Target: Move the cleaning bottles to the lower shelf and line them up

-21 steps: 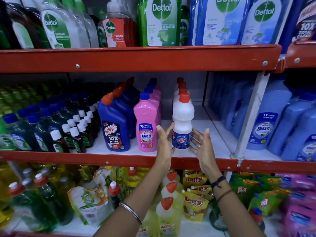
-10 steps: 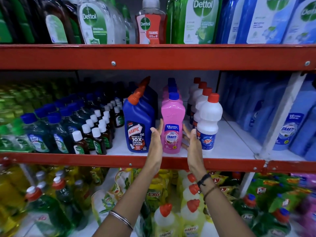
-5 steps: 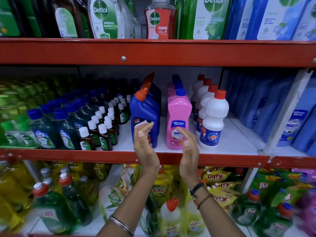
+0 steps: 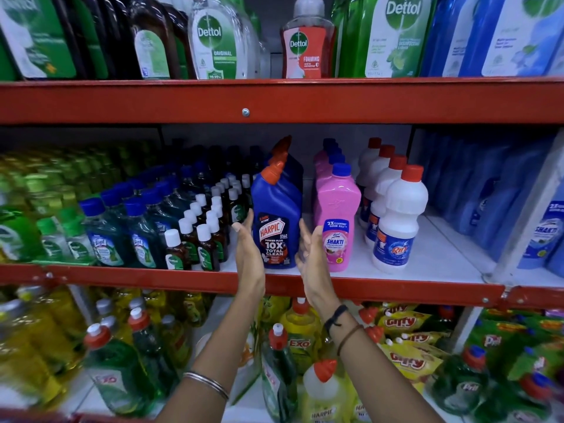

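Note:
A blue Harpic bottle (image 4: 276, 215) with an orange cap stands upright at the front of the middle shelf (image 4: 366, 290), heading a row of the same bottles. My left hand (image 4: 248, 250) lies flat against its left side and my right hand (image 4: 309, 254) against its right side, fingers straight. To the right stand a row of pink Shakti bottles (image 4: 335, 221) and a row of white Rin bottles (image 4: 396, 227) with red caps, all in lines running to the back.
Small brown Dettol bottles (image 4: 201, 239) and green Lizol bottles (image 4: 137, 236) crowd the shelf left of the Harpic row. Large Dettol bottles (image 4: 216, 38) fill the upper shelf. Yellow and green dish-wash bottles (image 4: 300, 331) and Giffy pouches (image 4: 406, 361) sit below. Blue refill packs (image 4: 546, 236) stand far right.
My hands moved left, from either side of the white Rin bottle, past the pink Shakti bottle, and now flank the blue Harpic bottle. The view shifted left with them.

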`<control>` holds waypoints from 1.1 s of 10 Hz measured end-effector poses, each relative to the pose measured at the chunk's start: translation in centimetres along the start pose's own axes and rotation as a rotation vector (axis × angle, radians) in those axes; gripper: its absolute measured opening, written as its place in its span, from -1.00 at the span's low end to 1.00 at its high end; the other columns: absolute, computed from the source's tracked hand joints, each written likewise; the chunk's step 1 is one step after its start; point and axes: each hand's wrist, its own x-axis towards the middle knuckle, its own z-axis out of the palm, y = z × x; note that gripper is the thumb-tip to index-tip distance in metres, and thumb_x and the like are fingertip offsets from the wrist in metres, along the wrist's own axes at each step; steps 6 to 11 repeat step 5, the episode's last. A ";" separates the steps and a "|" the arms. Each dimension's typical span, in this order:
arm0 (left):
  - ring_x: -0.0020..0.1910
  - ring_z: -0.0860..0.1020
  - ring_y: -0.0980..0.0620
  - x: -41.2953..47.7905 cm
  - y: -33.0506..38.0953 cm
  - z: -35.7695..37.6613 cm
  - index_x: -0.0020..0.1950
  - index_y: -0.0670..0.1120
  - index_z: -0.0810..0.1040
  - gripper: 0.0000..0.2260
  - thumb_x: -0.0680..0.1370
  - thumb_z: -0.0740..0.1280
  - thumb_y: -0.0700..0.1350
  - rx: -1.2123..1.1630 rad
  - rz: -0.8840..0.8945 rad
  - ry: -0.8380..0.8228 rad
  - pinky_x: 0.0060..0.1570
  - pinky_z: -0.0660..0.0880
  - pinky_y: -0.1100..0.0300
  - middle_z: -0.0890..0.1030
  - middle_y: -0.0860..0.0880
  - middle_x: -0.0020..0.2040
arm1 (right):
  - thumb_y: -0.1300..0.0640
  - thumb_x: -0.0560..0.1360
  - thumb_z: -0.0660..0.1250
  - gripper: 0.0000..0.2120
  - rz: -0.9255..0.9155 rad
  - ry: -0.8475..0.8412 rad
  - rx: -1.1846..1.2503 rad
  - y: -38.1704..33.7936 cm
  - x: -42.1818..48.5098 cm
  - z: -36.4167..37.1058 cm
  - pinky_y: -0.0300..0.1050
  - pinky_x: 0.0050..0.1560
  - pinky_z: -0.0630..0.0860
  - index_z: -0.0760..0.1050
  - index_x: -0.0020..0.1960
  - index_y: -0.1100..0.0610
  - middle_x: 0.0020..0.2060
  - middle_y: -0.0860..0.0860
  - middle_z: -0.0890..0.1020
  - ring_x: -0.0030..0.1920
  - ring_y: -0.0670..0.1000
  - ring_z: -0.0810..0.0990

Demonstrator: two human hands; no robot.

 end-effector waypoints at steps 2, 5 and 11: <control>0.21 0.46 0.13 0.0 0.0 0.1 0.49 0.12 0.28 -0.50 0.64 -0.18 0.21 0.013 -0.013 0.011 0.28 0.45 -0.02 0.42 0.13 0.27 | -0.40 0.35 -0.08 -0.22 0.026 0.017 0.042 -0.3 -0.1 -0.1 -0.07 0.42 0.18 0.22 0.46 -0.05 0.50 -0.01 0.26 0.48 -0.01 0.23; 0.42 0.33 0.12 -1.1 0.9 1.7 0.43 0.07 0.34 -0.57 0.64 -0.03 0.20 0.157 0.386 0.238 0.41 0.32 0.03 0.36 0.08 0.42 | -0.22 0.46 0.12 -0.56 -0.059 0.275 0.153 -1.7 -7.0 -5.6 0.05 0.06 0.59 0.56 0.06 0.06 -0.01 -0.02 0.69 0.00 -0.01 0.68; 0.42 0.33 0.12 -1.1 0.9 1.7 0.43 0.07 0.34 -0.57 0.64 -0.03 0.20 0.157 0.386 0.238 0.41 0.32 0.03 0.36 0.08 0.42 | -0.22 0.46 0.12 -0.56 -0.059 0.275 0.153 -1.7 -7.0 -5.6 0.05 0.06 0.59 0.56 0.06 0.06 -0.01 -0.02 0.69 0.00 -0.01 0.68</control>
